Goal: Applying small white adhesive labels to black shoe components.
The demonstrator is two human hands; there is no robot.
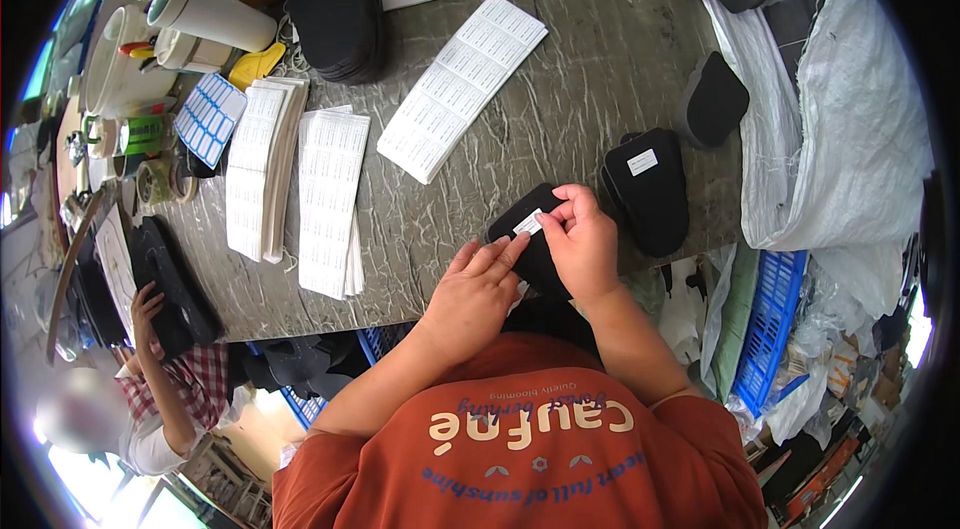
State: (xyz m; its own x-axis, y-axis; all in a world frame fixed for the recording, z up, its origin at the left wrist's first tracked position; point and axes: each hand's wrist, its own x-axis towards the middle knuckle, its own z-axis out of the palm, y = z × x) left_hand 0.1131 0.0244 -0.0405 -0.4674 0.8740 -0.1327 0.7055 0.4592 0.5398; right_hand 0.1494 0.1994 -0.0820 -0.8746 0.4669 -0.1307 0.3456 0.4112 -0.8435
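A black rounded pad (538, 267) lies at the table's near edge in front of me, partly hidden by my hands. On it is a small white label (526, 222). My left hand (472, 291) rests on the pad with its fingers stretched out, the fingertips by the label's lower edge. My right hand (588, 247) is closed in a pinch at the label's right end. Just right of it sits a stack of black pads (658, 209), its top one bearing a similar white label (641, 161). Farther off lies another dark pad piece (712, 99).
Label sheets (462, 89) lie ahead, with more sheet stacks (332, 194) to the left. A black pad stack (337, 19) stands behind them. Cups (212, 14) and tape rolls (155, 181) crowd the left. A white woven sack (840, 119) drapes at right; another person (180, 404) holds black pieces.
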